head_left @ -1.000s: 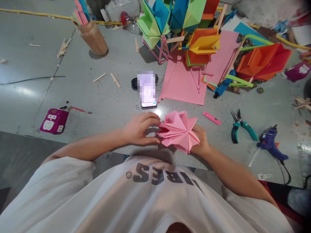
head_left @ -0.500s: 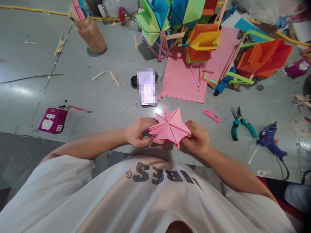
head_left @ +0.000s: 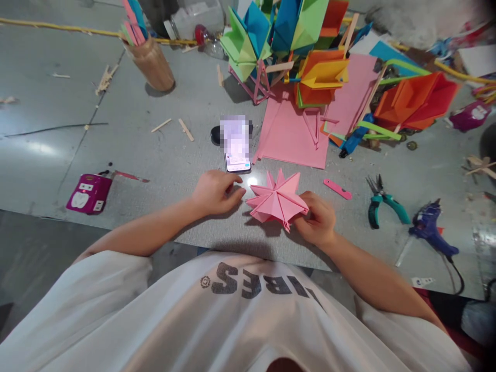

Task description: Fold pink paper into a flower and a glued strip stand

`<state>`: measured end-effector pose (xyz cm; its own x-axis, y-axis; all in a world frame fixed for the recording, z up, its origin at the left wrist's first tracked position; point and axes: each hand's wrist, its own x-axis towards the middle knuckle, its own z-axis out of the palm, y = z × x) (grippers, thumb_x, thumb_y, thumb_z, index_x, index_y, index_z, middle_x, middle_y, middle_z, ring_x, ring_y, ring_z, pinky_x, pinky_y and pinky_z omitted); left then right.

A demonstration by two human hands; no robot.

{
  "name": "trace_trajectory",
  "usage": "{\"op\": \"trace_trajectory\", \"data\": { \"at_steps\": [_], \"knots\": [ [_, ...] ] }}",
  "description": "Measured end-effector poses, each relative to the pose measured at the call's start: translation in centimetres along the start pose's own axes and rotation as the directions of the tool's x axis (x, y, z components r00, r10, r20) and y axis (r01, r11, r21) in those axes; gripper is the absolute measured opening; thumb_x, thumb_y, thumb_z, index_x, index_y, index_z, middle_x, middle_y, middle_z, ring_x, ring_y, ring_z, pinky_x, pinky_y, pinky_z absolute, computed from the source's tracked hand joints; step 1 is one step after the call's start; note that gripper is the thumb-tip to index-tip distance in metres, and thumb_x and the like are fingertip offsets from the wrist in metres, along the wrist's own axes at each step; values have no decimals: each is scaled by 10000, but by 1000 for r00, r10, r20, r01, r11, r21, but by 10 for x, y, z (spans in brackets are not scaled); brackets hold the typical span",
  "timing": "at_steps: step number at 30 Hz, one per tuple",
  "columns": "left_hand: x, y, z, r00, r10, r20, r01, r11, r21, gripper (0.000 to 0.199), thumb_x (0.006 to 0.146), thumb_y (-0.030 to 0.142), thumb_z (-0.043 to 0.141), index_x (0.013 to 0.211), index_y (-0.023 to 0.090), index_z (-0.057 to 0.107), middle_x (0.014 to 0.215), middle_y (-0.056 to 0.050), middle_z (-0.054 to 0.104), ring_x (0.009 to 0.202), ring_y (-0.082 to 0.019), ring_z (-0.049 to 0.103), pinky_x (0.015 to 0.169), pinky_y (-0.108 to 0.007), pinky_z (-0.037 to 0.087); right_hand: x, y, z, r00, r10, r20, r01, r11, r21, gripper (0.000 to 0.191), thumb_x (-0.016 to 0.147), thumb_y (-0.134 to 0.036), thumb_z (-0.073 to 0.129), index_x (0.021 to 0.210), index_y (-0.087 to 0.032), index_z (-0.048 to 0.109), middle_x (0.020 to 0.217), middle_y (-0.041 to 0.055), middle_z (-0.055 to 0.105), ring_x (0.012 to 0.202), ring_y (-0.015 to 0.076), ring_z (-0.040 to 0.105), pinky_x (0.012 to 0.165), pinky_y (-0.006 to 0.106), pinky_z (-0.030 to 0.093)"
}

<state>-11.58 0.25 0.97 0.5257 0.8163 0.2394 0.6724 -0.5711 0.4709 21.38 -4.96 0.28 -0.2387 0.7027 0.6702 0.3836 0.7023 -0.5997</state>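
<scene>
A pink folded-paper star with several pleated points is held just above the front of the grey table. My right hand grips its right edge, thumb and fingers closed on the paper. To the left of the star is my left hand, apart from it, with thumb and forefinger parted and nothing between them. A lit phone lies just beyond my left hand. Pink card sheets with thin pink paper strips on them lie past the star.
Right of the star are a pink cutter, teal-handled pliers and a blue glue gun. Coloured folded-paper models crowd the back. A purple power socket block and a brown cup of paper strips stand left.
My left hand has let go of the star's left side and moved a little left and away from me. The star has turned slightly and stays in my right hand.
</scene>
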Motion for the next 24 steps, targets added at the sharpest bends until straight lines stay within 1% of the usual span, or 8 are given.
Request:
{"op": "trace_trajectory", "data": {
  "at_steps": [1,2,5,9,13,16,19,24],
  "knots": [
    [0,0,-2,995,-103,-3,103,992,76,438,1052,552,589,1087,199,847,709,-72,772,709,-276,769,734,-418,552,1,1,-1,1000,-3,-16,3,1000,-1,329,848,-45,702,1071,-285,726,846,-3,763,690,181,709,590,312,539],
    [1,1,-3,985,-174,3,172,976,132,471,1055,572,590,1118,191,859,719,-79,777,733,-288,779,743,-420,548,2,2,-3,999,-8,-32,8,1000,-4,324,844,-42,697,1060,-282,723,842,-4,759,685,176,705,583,307,529],
    [3,3,-4,963,-267,23,257,945,200,505,1059,602,589,1166,194,866,717,-84,772,770,-309,795,750,-415,526,4,4,-6,997,-22,-71,20,999,-28,304,847,-33,681,1027,-274,724,829,-3,761,665,167,699,554,301,505],
    [7,5,-3,948,-317,38,301,925,232,497,1062,627,588,1200,215,830,715,-67,765,774,-312,797,719,-393,482,6,3,-7,996,-31,-79,28,999,-38,258,863,-71,715,1009,-283,728,797,-2,757,626,179,686,515,320,511],
    [10,5,-3,924,-369,100,338,910,239,463,1076,637,591,1222,237,773,769,-44,794,777,-299,793,703,-373,438,8,2,-7,996,-75,-53,74,997,-20,319,855,-61,707,1076,-287,744,807,-4,754,625,182,695,507,312,523],
    [12,4,-3,910,-399,116,371,905,207,429,1066,622,633,1257,249,723,761,-15,787,730,-273,766,682,-354,407,8,2,-7,995,-89,-47,89,996,-6,353,854,-53,696,1107,-294,749,821,1,758,643,190,709,516,315,536],
    [15,3,-4,908,-402,123,383,911,152,405,1056,602,663,1273,263,702,713,20,746,676,-239,729,657,-333,377,8,2,-7,994,-98,-44,98,995,6,360,862,-58,698,1128,-294,753,830,8,759,654,196,712,527,324,546],
    [14,-1,-1,917,-377,126,366,925,108,438,1052,577,679,1361,272,737,701,30,725,681,-222,729,656,-325,365,9,1,-7,994,-101,-43,101,995,8,325,894,-63,692,1117,-290,759,819,7,758,636,179,694,511,309,520]
  ]
}}
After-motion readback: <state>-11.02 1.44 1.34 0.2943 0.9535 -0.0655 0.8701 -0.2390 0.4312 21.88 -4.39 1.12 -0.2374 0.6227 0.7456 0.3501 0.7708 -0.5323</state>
